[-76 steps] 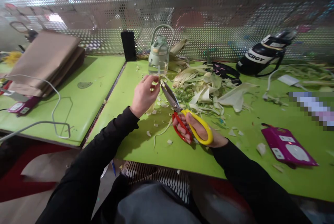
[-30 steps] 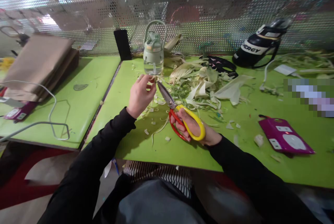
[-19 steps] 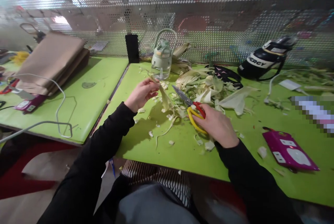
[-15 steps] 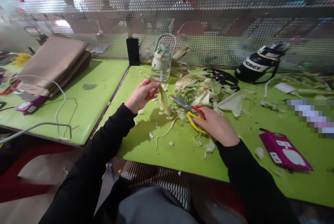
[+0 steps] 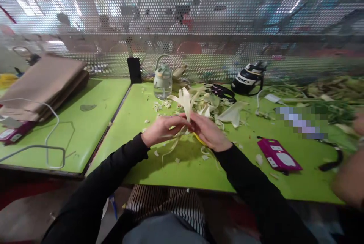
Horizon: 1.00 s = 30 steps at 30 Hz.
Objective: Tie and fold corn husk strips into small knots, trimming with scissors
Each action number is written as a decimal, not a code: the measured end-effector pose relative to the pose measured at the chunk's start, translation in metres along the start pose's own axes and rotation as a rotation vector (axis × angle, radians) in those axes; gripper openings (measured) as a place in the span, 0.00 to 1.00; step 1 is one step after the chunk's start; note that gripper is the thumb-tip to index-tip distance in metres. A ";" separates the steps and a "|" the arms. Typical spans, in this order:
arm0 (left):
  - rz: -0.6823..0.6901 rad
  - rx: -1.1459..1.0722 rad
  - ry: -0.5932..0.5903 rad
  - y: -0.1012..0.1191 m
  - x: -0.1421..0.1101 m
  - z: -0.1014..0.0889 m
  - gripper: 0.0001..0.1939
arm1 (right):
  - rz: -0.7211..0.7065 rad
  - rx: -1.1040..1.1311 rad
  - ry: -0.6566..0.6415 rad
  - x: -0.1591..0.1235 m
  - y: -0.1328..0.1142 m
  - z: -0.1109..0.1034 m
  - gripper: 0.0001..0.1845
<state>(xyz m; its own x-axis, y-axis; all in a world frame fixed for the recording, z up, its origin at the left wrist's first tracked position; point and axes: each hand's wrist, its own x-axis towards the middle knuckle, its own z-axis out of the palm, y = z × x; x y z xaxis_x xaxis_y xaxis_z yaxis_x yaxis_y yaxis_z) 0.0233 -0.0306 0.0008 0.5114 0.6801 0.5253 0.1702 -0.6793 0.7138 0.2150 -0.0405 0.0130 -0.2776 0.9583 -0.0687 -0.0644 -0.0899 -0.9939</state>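
Note:
My left hand (image 5: 167, 128) is closed on the lower end of a pale corn husk piece (image 5: 185, 101), whose strips fan upward like petals. Against the left fingers, my right hand (image 5: 209, 131) touches the base of the same husk. A yellow handle of the scissors (image 5: 200, 139) shows under the right palm; their blades and red handle are hidden. Behind the hands lies a heap of cut husks (image 5: 233, 114). Small scraps and a curled thin strip (image 5: 170, 148) are scattered on the green table (image 5: 148, 172) near the hands.
A pale green water bottle (image 5: 163, 82) and a black bottle (image 5: 247, 79) stand at the back by the perforated screen (image 5: 108, 60). To the right is a purple power strip (image 5: 280, 156), with another person's arm (image 5: 349, 177) at the edge. Brown paper bags (image 5: 42, 84) lie left.
My right hand has moved in to meet the left, with the scissors now mostly hidden under it. The husk now stands upright and spread. The view has shifted right, and another person's arm has appeared.

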 end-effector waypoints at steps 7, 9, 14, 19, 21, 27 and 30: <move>-0.454 -0.658 0.070 -0.009 -0.002 0.012 0.11 | -0.115 0.052 0.075 0.017 0.017 0.003 0.17; -0.573 -0.738 0.000 -0.011 0.000 0.011 0.14 | -0.138 0.013 0.075 0.014 0.018 0.004 0.15; -0.565 -0.717 -0.176 -0.007 0.001 0.006 0.11 | -0.171 0.007 0.106 0.012 0.024 0.005 0.16; -0.545 -0.656 -0.184 -0.004 -0.001 0.006 0.07 | -0.142 -0.063 0.023 0.008 0.019 0.007 0.15; -0.581 -0.595 -0.243 -0.006 -0.001 0.007 0.08 | -0.161 -0.070 0.014 0.007 0.016 0.007 0.14; -0.621 -0.519 -0.463 -0.008 -0.004 0.010 0.06 | -0.229 0.022 0.121 0.014 0.018 0.000 0.16; -0.588 -0.403 -0.468 -0.004 -0.001 0.005 0.05 | -0.246 0.074 0.179 0.017 0.022 -0.001 0.19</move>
<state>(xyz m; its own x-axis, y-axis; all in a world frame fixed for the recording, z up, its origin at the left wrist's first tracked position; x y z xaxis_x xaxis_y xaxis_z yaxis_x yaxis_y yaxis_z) 0.0258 -0.0304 -0.0046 0.7444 0.6471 -0.1649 0.2499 -0.0409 0.9674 0.2099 -0.0262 -0.0100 -0.0722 0.9857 0.1524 -0.1800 0.1374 -0.9740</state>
